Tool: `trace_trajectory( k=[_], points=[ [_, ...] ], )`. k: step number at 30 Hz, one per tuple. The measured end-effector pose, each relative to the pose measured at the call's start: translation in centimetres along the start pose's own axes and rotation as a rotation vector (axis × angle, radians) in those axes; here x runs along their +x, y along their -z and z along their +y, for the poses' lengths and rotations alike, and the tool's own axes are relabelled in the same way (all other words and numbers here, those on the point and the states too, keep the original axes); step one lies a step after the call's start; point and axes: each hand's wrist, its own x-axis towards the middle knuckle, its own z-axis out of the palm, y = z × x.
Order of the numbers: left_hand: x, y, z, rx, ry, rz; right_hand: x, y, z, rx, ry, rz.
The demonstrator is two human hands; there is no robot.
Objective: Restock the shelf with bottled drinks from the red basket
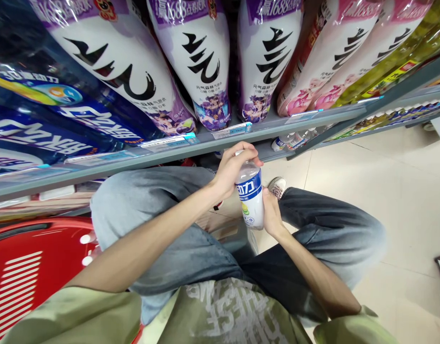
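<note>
A drink bottle (251, 200) with a white and blue label stands nearly upright between my two hands, above the floor and between my knees. My left hand (231, 169) is wrapped over its top, fingers curled around the neck and cap, so most of the cap is hidden. Lower down, my right hand (272, 210) grips the bottle's side from the right, its fingers mostly out of sight behind the label.
Ahead, a shelf (212, 141) carries several purple-labelled bottles (205, 67), pink-labelled bottles (327, 71) and blue bottles (62, 110). Small bottles (295, 139) lie on a lower level. At my left is a red basket (44, 267); pale floor tiles (348, 172) extend to the right.
</note>
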Motion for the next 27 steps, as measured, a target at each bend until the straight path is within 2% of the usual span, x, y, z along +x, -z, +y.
trace_trajectory(
  k=[2,11,20,27],
  points=[
    [0.0,0.0,-0.1,-0.006,0.004,0.015,0.0,0.2,0.0,-0.126,0.085,0.012],
    [0.2,0.1,-0.5,0.012,-0.008,0.023,-0.4,0.2,-0.7,-0.304,0.155,0.03],
    [0.4,0.2,-1.1,0.042,-0.005,0.077,-0.5,1.1,-1.4,-0.72,0.257,0.104],
    [0.1,0.1,-0.7,0.037,-0.017,0.07,-0.5,1.2,-0.9,-0.815,0.278,0.142]
  ],
)
